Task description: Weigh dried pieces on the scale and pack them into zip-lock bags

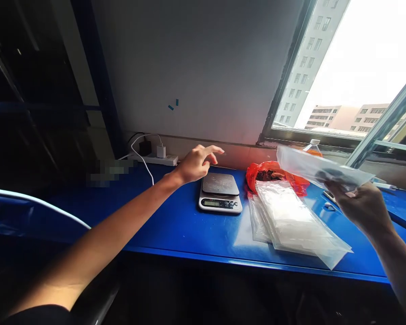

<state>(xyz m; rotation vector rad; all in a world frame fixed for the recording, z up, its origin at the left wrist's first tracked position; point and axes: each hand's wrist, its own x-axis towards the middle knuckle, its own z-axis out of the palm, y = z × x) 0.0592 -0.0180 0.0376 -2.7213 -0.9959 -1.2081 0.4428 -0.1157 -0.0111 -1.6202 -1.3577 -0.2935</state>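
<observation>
My left hand hovers above the back left of a digital kitchen scale, its fingers apart and nothing in them. Small crumbs dot the scale's metal plate. On the right, my right hand grips a clear plastic bag that has something dark near its lower end; what that is I cannot make out. Below it lies a stack of flat clear plastic bags. Behind the stack, a red plastic bag stands open with dark brown, dried-looking pieces inside.
A blue table carries everything. At the wall sit a power strip and a white charger with its cable. A clear bottle with orange contents stands under the window. Small items, one possibly a key, lie near my right hand.
</observation>
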